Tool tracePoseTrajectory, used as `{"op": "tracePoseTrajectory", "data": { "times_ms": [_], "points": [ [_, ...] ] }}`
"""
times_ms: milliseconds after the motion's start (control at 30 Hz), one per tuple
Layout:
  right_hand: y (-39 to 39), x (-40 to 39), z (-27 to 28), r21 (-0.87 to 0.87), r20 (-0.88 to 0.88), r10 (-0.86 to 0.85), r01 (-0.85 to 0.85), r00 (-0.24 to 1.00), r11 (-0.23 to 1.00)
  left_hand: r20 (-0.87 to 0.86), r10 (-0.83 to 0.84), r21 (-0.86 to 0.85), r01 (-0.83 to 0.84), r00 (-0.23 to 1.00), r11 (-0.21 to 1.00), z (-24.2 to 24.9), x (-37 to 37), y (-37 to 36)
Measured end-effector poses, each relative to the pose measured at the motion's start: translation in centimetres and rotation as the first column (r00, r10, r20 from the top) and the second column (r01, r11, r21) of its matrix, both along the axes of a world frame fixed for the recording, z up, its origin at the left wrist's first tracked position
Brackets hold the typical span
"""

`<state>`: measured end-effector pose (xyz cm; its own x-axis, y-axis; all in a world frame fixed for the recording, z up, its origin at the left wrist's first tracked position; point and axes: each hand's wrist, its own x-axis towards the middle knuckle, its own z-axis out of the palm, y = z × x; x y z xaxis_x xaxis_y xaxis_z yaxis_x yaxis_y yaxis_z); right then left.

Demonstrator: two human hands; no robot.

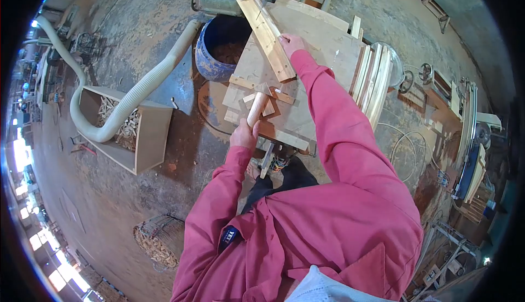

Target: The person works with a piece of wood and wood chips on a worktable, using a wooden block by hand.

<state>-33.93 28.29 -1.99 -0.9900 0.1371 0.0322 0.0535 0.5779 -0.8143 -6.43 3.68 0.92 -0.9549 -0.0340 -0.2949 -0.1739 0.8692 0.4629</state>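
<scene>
My left hand [244, 135] is wrapped round the wooden handle of a hammer [258, 109], whose head lies over small wood pieces at the near left part of the workbench [322, 42]. My right hand [291, 45] grips the right edge of a long wooden piece [266, 37] that slants across the bench's left side. Small holes or pegs show along this piece. Several short wood offcuts [283, 96] lie beside the hammer head, just below the long piece's near end.
A blue drum [203, 56] stands left of the bench. Farther left, a ribbed hose [150, 90] runs over a wooden box [152, 138] of scraps. Long curved strips [377, 78] lie along the bench's right side. A basket of wood chips [158, 240] sits at lower left.
</scene>
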Motion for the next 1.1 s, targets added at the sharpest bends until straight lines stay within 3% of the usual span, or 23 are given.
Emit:
{"op": "tracePoseTrajectory", "data": {
  "times_ms": [167, 267, 300, 367, 567, 700, 767, 967, 1100],
  "points": [
    [1.9, -2.8, -0.5, 0.133, 0.003, -0.093, 0.092, 0.996, 0.987, -0.023, 0.003, 0.068, -0.001, 1.000, 0.998, -0.4, -1.4, 0.7],
    [2.6, -1.5, 0.0, 0.052, 0.061, -0.168, 0.165, 0.984, 0.985, -0.044, 0.015, 0.040, -0.013, 0.999, 0.999, -0.3, -1.0, 0.6],
    [2.5, -0.2, 0.3, 0.055, 0.063, -0.170, 0.166, 0.984, 0.985, -0.041, 0.014, 0.043, -0.012, 0.999, 0.999, -0.1, -0.7, 0.5],
    [1.7, 3.1, 1.2, 0.140, -0.191, -0.104, 0.132, 0.976, 0.981, -0.026, 0.021, 0.013, -0.021, 0.999, 1.000, 0.5, -0.2, 0.2],
    [0.3, 8.7, 1.7, 0.144, -0.006, -0.027, 0.028, 1.000, 0.989, -0.026, 0.029, 0.070, -0.027, 0.999, 0.997, 0.9, 3.2, -1.6],
    [-1.6, 8.9, 1.5, 0.280, -0.077, -0.045, 0.065, 0.996, 0.958, -0.029, 0.034, 0.065, -0.032, 0.999, 0.997, 0.7, 5.1, -2.8],
    [-2.7, 8.3, 2.8, 0.246, 0.060, 0.046, -0.059, 0.997, 0.968, 0.012, 0.035, 0.052, -0.036, 0.999, 0.998, 0.4, 5.8, -3.3],
    [-4.5, 4.7, -1.7, 0.143, -0.087, 0.016, -0.003, 0.996, 0.990, -0.040, 0.016, 0.063, -0.014, 0.999, 0.998, 0.2, 7.0, -4.0],
    [-4.6, 4.2, -0.6, 0.079, -0.043, -0.003, 0.007, 0.999, 0.997, -0.011, 0.009, 0.050, -0.009, 1.000, 0.999, 0.3, 6.4, -3.7]
  ]
}}
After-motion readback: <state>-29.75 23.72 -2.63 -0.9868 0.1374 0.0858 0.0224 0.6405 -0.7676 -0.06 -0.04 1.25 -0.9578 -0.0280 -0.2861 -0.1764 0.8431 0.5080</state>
